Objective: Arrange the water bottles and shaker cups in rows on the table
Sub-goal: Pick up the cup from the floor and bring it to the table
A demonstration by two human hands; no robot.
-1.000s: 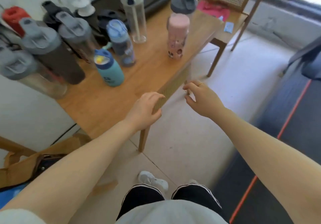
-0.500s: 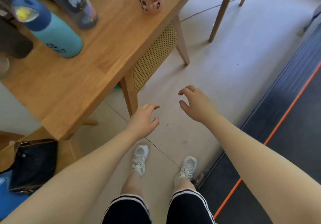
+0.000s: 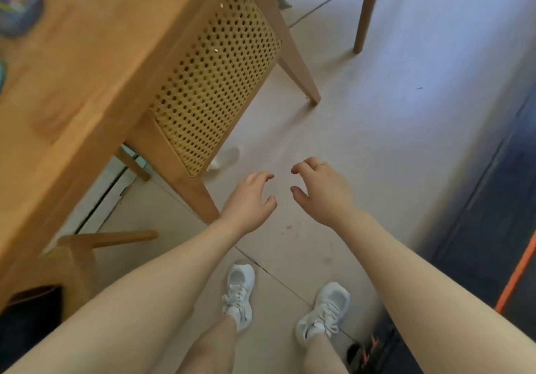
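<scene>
Wooden table (image 3: 87, 63): light-brown top fills the upper left, with a woven cane panel (image 3: 214, 83) set under its near edge between two splayed legs.
Floor (image 3: 391, 118): pale tiles run under the table; a dark mat with an orange stripe (image 3: 519, 275) lies along the right side.
Left hand (image 3: 249, 202): held out over the floor just past the table's near corner leg, palm down, fingers spread and loosely curled, holding nothing.
Right hand (image 3: 322, 190): near the left one but apart from it, also loosely curled and empty, a thin ring on one finger.
Shoes (image 3: 239, 295): white trainers on the tiles below the hands.
Bottle (image 3: 17, 11): only one blurred, bluish base shows at the table's far left edge; which bottle it is cannot be told.
</scene>
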